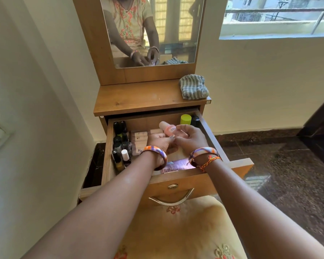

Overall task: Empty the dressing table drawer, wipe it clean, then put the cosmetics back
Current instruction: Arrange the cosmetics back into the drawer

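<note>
Holding a small pink plastic bottle with a pale cap (166, 128) above the open wooden drawer (211, 133), both hands meeting over its middle: right hand (192, 138) curling its fingers round the bottle's lower end, left hand (160, 141) closing thumb and fingertips on it from beside. Standing along the drawer's left wall, a row of dark nail polish bottles (120, 143); resting in the far right corner, a yellow-green capped container (185, 119). Lying on the dressing table top (138, 98), well apart from the hands, a grey striped cloth (194, 86).
</note>
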A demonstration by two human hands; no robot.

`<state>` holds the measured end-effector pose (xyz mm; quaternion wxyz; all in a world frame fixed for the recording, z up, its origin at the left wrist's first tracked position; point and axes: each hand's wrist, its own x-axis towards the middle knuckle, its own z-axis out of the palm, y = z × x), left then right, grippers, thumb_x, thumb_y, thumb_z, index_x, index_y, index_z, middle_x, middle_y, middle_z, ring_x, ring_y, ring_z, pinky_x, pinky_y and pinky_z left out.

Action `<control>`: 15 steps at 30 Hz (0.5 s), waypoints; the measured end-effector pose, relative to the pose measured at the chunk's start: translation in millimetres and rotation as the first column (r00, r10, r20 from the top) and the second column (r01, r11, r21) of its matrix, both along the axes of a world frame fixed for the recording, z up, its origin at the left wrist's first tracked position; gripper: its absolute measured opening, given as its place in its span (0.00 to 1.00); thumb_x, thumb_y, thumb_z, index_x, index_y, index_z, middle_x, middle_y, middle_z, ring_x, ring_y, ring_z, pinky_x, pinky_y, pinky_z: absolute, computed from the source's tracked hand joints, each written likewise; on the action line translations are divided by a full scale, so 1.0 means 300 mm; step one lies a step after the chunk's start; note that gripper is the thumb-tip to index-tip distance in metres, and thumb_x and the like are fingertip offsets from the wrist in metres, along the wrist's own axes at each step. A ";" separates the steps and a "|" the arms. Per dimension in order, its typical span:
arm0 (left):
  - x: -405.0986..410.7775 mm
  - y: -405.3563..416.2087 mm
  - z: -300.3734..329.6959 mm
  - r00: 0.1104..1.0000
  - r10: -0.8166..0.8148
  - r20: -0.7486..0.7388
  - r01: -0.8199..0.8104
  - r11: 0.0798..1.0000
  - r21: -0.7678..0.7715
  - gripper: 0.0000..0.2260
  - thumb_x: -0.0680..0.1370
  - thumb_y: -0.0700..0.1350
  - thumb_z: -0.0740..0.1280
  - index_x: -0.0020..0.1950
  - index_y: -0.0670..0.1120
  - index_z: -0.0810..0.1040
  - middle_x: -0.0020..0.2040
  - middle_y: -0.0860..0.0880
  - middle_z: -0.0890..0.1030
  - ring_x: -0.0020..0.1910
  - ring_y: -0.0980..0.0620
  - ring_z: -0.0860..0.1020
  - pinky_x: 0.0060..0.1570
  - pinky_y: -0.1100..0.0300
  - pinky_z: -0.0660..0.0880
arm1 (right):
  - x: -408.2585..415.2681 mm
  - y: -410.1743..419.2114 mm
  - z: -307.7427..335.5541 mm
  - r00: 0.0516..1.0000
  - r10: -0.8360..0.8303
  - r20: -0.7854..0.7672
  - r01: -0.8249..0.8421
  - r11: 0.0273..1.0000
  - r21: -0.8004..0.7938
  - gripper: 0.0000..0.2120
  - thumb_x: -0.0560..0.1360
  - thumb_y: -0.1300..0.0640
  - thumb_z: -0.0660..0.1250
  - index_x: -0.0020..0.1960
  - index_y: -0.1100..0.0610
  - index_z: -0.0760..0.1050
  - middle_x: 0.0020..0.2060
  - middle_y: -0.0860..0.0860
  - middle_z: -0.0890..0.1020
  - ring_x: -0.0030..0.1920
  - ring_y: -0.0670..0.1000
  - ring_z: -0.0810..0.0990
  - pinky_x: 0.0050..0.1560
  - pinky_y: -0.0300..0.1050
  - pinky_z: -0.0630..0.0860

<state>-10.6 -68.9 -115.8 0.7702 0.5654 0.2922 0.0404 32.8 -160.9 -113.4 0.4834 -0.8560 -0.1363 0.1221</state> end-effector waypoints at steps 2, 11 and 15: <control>0.014 0.005 -0.017 0.999 0.018 -0.027 -0.017 0.999 0.046 0.12 0.77 0.30 0.63 0.60 0.29 0.74 0.38 0.44 0.77 0.36 0.51 0.76 0.35 0.63 0.79 | -0.006 0.004 -0.005 0.997 -0.003 0.077 0.010 0.995 -0.095 0.15 0.72 0.57 0.69 0.59 0.53 0.77 0.57 0.55 0.80 0.54 0.54 0.80 0.46 0.41 0.75; 0.028 0.024 -0.066 0.990 -0.060 -0.131 0.098 0.948 0.304 0.14 0.76 0.32 0.65 0.62 0.36 0.77 0.57 0.38 0.80 0.51 0.46 0.78 0.55 0.51 0.78 | -0.014 0.013 -0.001 0.995 0.051 0.085 -0.024 0.956 -0.293 0.16 0.68 0.59 0.75 0.54 0.61 0.76 0.58 0.58 0.78 0.57 0.57 0.77 0.52 0.43 0.74; 0.024 0.034 -0.083 0.985 -0.078 -0.154 0.136 0.901 0.412 0.16 0.74 0.35 0.69 0.61 0.41 0.78 0.53 0.44 0.80 0.53 0.47 0.77 0.59 0.53 0.75 | -0.015 0.018 -0.004 0.992 0.096 0.077 -0.063 0.933 -0.353 0.15 0.73 0.59 0.70 0.59 0.59 0.74 0.59 0.57 0.78 0.55 0.55 0.77 0.46 0.39 0.69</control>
